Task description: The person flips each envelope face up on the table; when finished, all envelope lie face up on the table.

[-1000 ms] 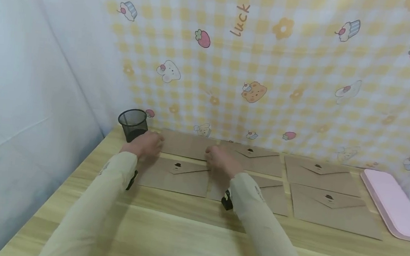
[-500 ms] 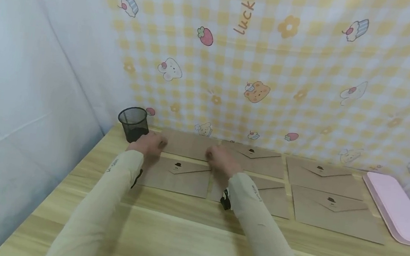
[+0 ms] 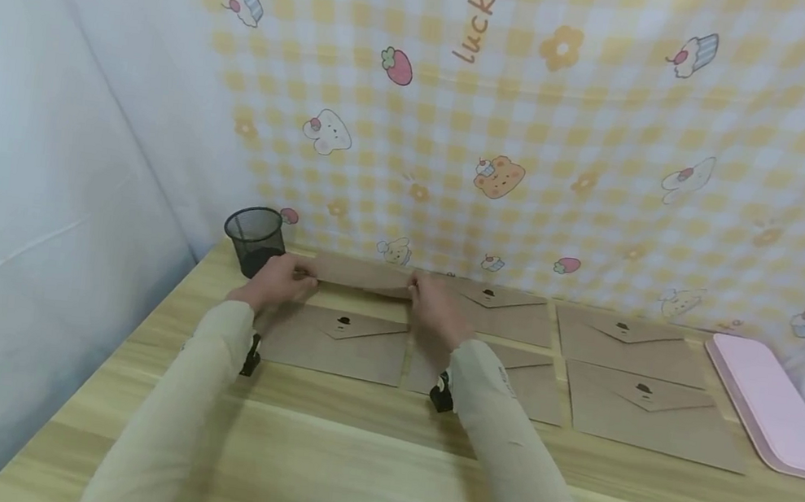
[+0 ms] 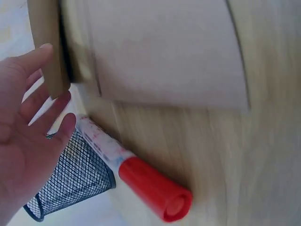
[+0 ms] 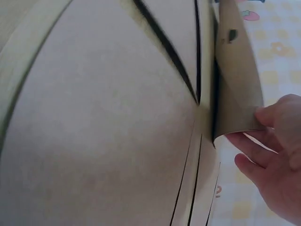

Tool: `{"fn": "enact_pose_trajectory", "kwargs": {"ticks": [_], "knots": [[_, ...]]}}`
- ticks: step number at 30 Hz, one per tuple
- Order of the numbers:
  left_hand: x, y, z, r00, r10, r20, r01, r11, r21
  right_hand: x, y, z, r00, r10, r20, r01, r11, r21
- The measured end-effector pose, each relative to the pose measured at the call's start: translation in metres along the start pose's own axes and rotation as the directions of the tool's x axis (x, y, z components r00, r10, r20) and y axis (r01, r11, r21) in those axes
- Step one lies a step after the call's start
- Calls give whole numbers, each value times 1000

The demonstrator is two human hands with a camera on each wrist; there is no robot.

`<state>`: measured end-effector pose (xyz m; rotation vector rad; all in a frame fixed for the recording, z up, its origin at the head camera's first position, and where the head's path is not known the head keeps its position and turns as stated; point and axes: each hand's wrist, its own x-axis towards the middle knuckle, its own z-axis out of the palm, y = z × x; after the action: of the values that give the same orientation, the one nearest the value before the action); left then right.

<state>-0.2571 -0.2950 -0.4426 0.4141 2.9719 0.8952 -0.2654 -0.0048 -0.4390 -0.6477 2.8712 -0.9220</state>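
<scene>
At the back left of the table, a brown paper envelope (image 3: 362,273) is tilted up, its front edge off the wood. My left hand (image 3: 274,280) pinches its left end between thumb and fingers. The right hand (image 3: 440,311) pinches the opposite end, thumb on one face and fingers on the other. In the right wrist view the envelope (image 5: 237,80) bends slightly and shows a small dark print. Nearer me lies a second envelope (image 3: 336,350) with a hat-and-moustache print on its flap. A back-row envelope (image 3: 513,318) is partly covered by my right hand.
A black mesh pen cup (image 3: 254,235) stands beyond my left hand, with a red-capped marker (image 4: 150,188) beside it in the left wrist view. More envelopes (image 3: 653,416) lie in two rows to the right. A pink case (image 3: 777,405) lies at the far right, before the checked cloth (image 3: 605,141).
The back-left envelope lay flat; its front edge is now raised by both hands. The left hand has shifted slightly left. The other envelopes stay in place.
</scene>
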Motion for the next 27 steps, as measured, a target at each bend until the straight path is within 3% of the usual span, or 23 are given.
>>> {"fn": "enact_pose_trajectory", "kwargs": {"ticks": [5, 9, 12, 15, 17, 23, 27], "knots": [[0, 6, -1, 992, -76, -97, 65, 992, -108, 1, 5, -1, 992, 7, -124, 4, 996, 91], [0, 9, -1, 972, -162, -169, 133, 976, -171, 1, 7, -1, 973, -15, -230, 55, 984, 168], [-1, 11, 0, 953, -215, -215, 164, 959, -232, 0, 11, 0, 938, -62, -341, 135, 972, 193], [0, 12, 2, 936, -238, -258, 176, 954, -241, -1, 14, 2, 892, -130, -433, 216, 964, 154], [-1, 12, 3, 927, -235, -292, 173, 960, -222, -2, 16, 4, 874, -163, -458, 242, 963, 118], [3, 15, 5, 903, -204, -379, 136, 970, -199, -4, 16, 4, 873, -168, -458, 236, 967, 96], [6, 20, 4, 892, -147, -427, 97, 986, -137, -2, 14, 3, 849, -211, -485, 276, 959, 66]]}}
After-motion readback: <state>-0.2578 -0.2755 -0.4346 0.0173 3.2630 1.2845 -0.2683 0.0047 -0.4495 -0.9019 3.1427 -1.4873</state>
